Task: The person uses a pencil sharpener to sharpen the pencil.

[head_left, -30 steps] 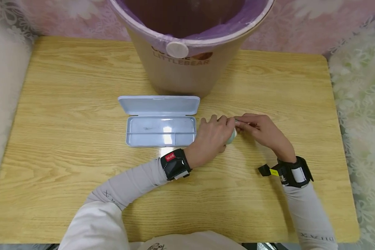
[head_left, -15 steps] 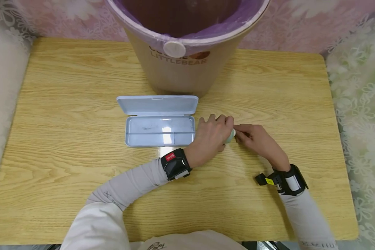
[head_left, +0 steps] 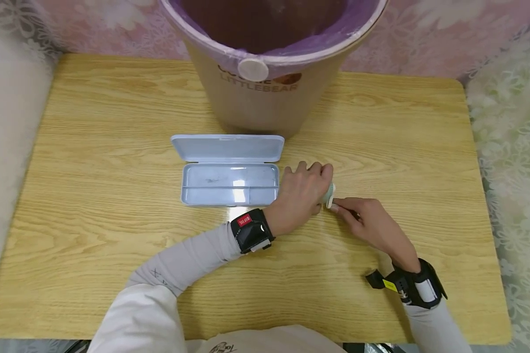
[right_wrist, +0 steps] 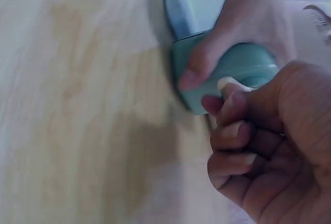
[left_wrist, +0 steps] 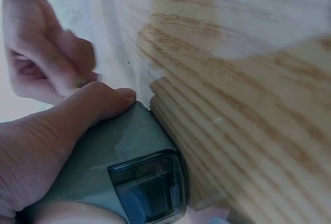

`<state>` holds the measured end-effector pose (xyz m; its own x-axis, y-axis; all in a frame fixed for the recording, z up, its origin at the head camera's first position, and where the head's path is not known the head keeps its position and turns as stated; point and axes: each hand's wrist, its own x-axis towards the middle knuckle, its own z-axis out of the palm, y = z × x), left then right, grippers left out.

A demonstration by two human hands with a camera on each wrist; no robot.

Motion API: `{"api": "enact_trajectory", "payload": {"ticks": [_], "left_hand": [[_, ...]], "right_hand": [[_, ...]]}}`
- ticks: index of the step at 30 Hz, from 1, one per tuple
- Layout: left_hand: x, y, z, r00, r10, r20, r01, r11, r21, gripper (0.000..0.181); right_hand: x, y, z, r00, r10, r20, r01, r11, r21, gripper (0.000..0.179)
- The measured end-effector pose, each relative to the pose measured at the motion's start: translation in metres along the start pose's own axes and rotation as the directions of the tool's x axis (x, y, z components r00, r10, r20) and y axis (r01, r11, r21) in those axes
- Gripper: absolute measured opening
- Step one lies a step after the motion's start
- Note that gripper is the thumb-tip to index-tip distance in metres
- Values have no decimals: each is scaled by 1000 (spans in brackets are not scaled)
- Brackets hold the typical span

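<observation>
My left hand (head_left: 301,196) grips a green crank pencil sharpener (left_wrist: 121,146) on the table, right of the open box. Its thumb lies along the green body in both wrist views. Beside the thumb, in the left wrist view, the sharpener's dark see-through window (left_wrist: 147,188) shows. At the sharpener's right side, my right hand (head_left: 371,220) pinches the small white crank handle (right_wrist: 227,83) between thumb and forefinger. The other right fingers are curled toward the palm. From the head view, most of the sharpener is hidden under my left hand.
A pale blue pencil case (head_left: 214,175) lies with its lid up, just left of my left hand, with divided compartments inside. Behind it stands a big beige bin (head_left: 260,110) with a purple liner. The wooden table (head_left: 92,147) ends near my body.
My right hand has swung toward my body, and the crank handle has come round to the near side of the sharpener. My left hand keeps its grip in place.
</observation>
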<state>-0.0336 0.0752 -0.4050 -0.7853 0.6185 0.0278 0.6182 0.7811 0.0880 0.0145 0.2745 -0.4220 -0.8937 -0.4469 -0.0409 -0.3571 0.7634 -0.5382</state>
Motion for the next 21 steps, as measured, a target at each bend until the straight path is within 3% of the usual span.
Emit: {"api": "enact_trajectory", "payload": {"ticks": [7,15,21], "left_hand": [[1,0,0,1000,13,3,-13,1000,-3,51],[1,2,2,999,11,-37,-11,1000,18,37],[1,0,1,1000,14,-8,-14,1000,24,39]], "right_hand": [[-8,-13,-14,996,-76,-43,74,996,-52,17],[-4,-17,-30,987,-145,-67,144,989,-13,13],[2,-13,-35,978,-182,-102,182,983,-13,16]]}}
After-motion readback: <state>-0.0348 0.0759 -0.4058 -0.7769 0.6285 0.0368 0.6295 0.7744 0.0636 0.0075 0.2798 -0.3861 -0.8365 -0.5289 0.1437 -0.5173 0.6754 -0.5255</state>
